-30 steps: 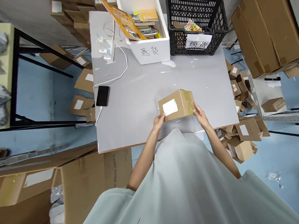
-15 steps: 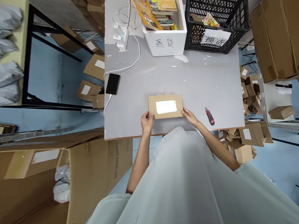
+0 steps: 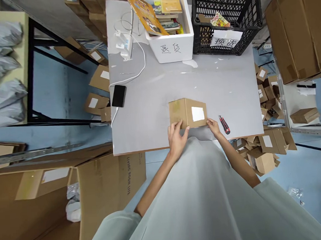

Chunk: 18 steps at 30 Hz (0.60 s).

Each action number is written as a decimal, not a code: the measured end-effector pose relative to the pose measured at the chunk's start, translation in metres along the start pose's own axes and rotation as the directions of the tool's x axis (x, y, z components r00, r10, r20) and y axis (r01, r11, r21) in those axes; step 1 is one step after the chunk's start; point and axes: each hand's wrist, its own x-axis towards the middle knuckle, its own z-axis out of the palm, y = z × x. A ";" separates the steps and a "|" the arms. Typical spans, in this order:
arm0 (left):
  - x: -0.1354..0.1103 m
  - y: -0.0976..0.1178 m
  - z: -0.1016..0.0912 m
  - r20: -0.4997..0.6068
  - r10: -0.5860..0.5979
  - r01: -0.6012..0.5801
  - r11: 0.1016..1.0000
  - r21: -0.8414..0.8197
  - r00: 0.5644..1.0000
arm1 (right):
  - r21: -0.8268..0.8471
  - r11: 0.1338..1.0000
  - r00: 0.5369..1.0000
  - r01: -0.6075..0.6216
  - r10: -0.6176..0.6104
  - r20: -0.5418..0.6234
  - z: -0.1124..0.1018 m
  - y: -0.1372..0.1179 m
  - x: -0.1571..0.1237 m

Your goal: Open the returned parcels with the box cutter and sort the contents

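A small brown cardboard box (image 3: pixel 178 113) is tilted over the near part of the table, two of its faces showing. The right face carries a white label (image 3: pixel 198 113), and a strip of tape runs on the left one. My left hand (image 3: pixel 177 140) grips the box's near left side, thumb and fingers apart along the lower edge. At the lower right corner, my right hand (image 3: pixel 214 127) pinches the box between thumb and fingers. A red and black utility knife (image 3: pixel 224 124) lies just right of that hand.
On the grey table (image 3: pixel 149 117) are a phone (image 3: pixel 119 96) on a cable and a power strip (image 3: pixel 125 44). A white foam bin (image 3: pixel 171 50) of books and a black crate (image 3: pixel 228 45) stand at the back. A large open carton (image 3: pixel 108 195) is at lower left.
The box has turned from its labelled face lying flat to a tilted position with a second face showing. My left hand has shifted right along its near edge; the view has moved slightly.
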 end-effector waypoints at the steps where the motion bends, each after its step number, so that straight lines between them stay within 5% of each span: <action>1: 0.000 0.011 0.004 0.032 0.041 -0.041 0.999 0.005 0.999 | -0.002 1.000 1.000 0.001 -0.001 -0.017 -0.006 0.001 0.000; 5: 0.007 0.034 0.023 0.099 0.048 -0.051 0.998 0.036 0.994 | -0.009 0.998 0.997 0.063 -0.063 -0.047 -0.023 0.000 -0.001; 12: 0.021 0.027 0.039 0.185 -0.260 0.251 0.965 0.075 0.948 | -0.008 0.997 0.997 0.072 -0.072 -0.029 -0.049 -0.004 0.004; 18: 0.050 -0.001 0.016 0.453 -0.086 0.090 0.996 0.011 0.888 | 0.112 0.992 0.998 -0.060 0.058 0.019 -0.046 -0.002 0.012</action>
